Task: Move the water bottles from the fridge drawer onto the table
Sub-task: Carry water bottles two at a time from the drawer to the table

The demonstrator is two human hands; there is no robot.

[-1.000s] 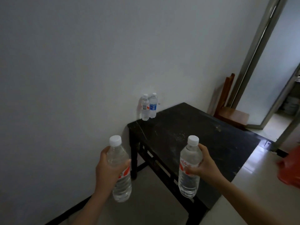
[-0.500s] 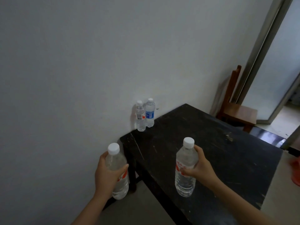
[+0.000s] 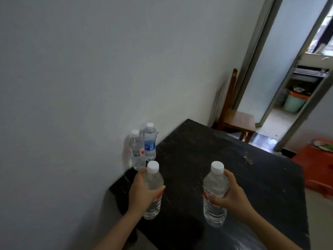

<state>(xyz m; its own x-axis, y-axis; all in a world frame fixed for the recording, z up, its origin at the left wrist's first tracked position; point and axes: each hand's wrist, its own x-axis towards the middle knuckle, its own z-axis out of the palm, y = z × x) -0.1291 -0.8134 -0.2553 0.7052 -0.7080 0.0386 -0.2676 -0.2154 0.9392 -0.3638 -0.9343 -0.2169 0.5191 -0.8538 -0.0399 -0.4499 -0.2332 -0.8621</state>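
Left hand gripping one bottle, right hand another, two bottles on table, chair beyond

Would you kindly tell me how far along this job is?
Done: blue-label bottle and second bottle stand on the table. In hand: left hand grips a third bottle, right hand a fourth bottle, over the table. Left: set both down; fridge drawer not visible.

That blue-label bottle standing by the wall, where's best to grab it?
Probably grip the blue-label bottle around its upper body, coming from its right: it stands upright, the wall is behind it and the red-label bottle crowds its left side.
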